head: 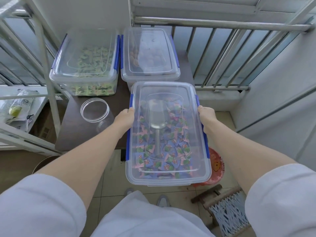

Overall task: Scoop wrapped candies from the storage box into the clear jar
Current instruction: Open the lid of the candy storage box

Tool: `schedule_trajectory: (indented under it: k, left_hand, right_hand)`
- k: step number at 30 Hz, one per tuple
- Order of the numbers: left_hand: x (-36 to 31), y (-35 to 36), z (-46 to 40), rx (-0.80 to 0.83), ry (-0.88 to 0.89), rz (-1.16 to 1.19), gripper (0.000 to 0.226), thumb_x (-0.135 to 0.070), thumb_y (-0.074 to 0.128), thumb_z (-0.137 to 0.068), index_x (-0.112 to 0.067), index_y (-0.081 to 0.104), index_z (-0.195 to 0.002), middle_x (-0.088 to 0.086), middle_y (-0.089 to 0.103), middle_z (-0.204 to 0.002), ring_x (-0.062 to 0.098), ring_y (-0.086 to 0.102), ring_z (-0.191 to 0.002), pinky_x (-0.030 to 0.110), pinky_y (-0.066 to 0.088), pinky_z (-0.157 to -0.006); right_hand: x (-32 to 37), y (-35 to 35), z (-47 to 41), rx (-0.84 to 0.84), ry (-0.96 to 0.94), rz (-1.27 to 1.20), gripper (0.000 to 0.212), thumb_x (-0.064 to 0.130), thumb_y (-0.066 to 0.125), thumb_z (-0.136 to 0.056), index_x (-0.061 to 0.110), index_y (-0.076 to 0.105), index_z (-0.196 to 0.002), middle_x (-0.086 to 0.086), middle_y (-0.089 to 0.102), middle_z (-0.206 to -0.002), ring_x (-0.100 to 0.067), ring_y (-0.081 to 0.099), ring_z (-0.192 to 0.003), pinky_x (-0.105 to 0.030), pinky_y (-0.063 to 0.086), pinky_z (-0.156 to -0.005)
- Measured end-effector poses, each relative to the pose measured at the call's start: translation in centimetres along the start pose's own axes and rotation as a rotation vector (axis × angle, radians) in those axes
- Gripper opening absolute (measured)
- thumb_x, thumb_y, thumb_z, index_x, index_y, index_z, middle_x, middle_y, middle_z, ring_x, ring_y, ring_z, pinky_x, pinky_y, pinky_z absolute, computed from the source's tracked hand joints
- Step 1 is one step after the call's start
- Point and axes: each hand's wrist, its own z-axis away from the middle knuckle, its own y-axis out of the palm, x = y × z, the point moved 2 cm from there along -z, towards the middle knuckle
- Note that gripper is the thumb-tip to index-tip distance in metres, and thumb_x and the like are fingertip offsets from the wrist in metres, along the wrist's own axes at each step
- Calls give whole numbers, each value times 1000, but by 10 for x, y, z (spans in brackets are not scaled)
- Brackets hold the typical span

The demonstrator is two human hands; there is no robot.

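Note:
A clear storage box (196,170) with blue clips and its lid on is held up in front of me, partly past the front edge of the dark table (73,134). Inside lie blue and pink wrapped candies (172,151) with a metal scoop (157,120) resting on them. My left hand (125,117) grips the box's left side and my right hand (206,115) grips its right side. The clear jar (94,109) stands open and empty on the table, left of the box.
Two more lidded boxes stand at the back of the table, one with green candies (85,62), one with brown contents (148,53). A white metal rack (46,57) is on the left, a railing (222,53) behind. A red stool (216,166) and wooden stool (222,207) stand below on the right.

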Motion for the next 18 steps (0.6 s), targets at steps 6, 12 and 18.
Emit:
schedule_trajectory:
  k: [6, 12, 18]
  left_hand:
    - [10, 1, -5, 99, -100, 322, 60, -52, 29, -97, -9, 48, -135, 9, 58, -126, 25, 56, -108, 38, 42, -96]
    - [10, 6, -4, 23, -94, 348, 57, -45, 25, -100, -8, 47, -136, 12, 56, -129, 28, 54, -114, 41, 42, -100]
    - [-4, 2, 2, -155, -28, -119, 48, -23, 18, -102, 4, 52, -120, 25, 55, -122, 40, 50, -113, 46, 41, -94]
  right_hand:
    - [-1, -2, -8, -146, -105, 273, 35, 9, 34, -96, 9, 47, -63, -7, 50, -72, -27, 45, -82, -31, 32, -52]
    - [2, 2, 5, -222, -362, 518, 53, 41, 30, -92, 8, 50, -129, -15, 48, -134, -32, 37, -122, -45, 32, -99]
    - [4, 23, 19, -109, -436, 589, 46, 34, 36, -96, -2, 46, -123, -21, 46, -127, -36, 39, -118, -45, 36, -96]
